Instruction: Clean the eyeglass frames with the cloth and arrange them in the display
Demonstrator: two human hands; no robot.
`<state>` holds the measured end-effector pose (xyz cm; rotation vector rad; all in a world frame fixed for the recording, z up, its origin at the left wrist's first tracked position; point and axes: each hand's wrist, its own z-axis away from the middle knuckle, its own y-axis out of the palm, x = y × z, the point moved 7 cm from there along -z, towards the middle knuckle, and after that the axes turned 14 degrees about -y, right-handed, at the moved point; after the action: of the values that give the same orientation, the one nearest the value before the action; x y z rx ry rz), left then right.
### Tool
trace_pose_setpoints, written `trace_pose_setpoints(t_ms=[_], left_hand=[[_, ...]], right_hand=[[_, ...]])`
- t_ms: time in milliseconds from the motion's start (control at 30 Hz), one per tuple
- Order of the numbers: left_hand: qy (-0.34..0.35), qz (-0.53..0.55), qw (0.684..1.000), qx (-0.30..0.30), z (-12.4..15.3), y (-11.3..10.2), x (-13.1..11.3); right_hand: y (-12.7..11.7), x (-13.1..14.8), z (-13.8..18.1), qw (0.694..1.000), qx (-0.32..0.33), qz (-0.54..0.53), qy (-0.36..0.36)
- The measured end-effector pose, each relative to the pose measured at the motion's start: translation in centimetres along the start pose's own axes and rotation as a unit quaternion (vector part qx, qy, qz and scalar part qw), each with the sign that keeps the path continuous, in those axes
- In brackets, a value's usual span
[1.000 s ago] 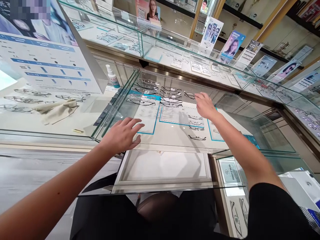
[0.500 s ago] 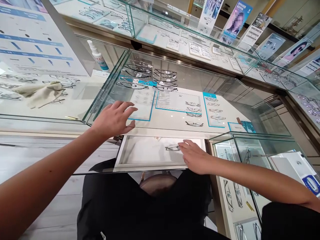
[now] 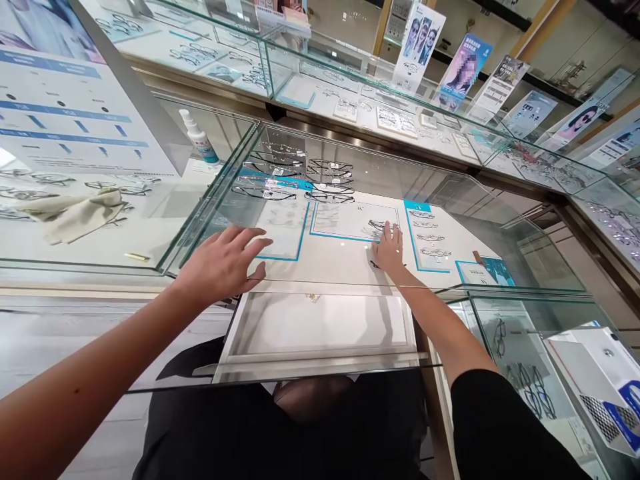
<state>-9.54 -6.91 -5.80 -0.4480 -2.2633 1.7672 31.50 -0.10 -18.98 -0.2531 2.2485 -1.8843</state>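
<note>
My left hand (image 3: 220, 263) lies over the front left part of the glass display case (image 3: 333, 283), its fingers spread and nothing in them. Inside the case, my right hand (image 3: 389, 250) has its bent fingers on a pair of eyeglasses (image 3: 376, 227) at the front of a short row, covering part of that row. Below the glass, a white drawer (image 3: 320, 323) is pulled out, with a small tag (image 3: 313, 298) near its back edge. Two columns of dark-framed eyeglasses (image 3: 330, 180) stand at the case's back left. Another column of eyeglasses (image 3: 430, 238) sits right of my right hand.
A spray bottle (image 3: 200, 138) stands at the left behind a large printed sign (image 3: 75, 113). A beige cloth (image 3: 85, 215) lies over eyeglasses there. Glass edges (image 3: 215, 200) border the case, and another glass case (image 3: 520, 333) adjoins at right.
My right hand has moved from the drawer up into the case, and the eyeglasses seen at its fingers no longer show in the drawer. My left hand stays open at the same place.
</note>
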Motion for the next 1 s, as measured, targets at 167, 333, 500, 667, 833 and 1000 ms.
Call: trace_pose_setpoints(t_ms=[167, 333, 500, 667, 833, 1000], left_hand=[[-0.011, 0.007, 1.0, 0.002, 0.1, -0.1, 0.3], [0.0, -0.017, 1.0, -0.001, 0.2, -0.4, 0.1], [-0.001, -0.015, 1.0, -0.001, 0.3, -0.3, 0.2], [-0.01, 0.008, 1.0, 0.008, 0.5, -0.1, 0.6], [0.003, -0.003, 1.0, -0.007, 0.4, -0.4, 0.3], [-0.007, 0.004, 1.0, -0.001, 0.4, -0.2, 0.4]], right_hand=[[1.2, -4.1, -3.5, 0.999, 0.029, -0.006, 0.029], [1.8, -5.7, -6.5, 0.999, 0.042, -0.022, 0.022], [2.5, -7.2, -8.6, 0.997, 0.054, -0.047, 0.02], [2.4, -7.7, -9.3, 0.994, 0.073, -0.078, 0.018], [2.0, -7.0, -9.5, 0.991, 0.103, -0.086, 0.023], [0.9, -6.5, -9.6, 0.99, 0.114, -0.078, 0.026]])
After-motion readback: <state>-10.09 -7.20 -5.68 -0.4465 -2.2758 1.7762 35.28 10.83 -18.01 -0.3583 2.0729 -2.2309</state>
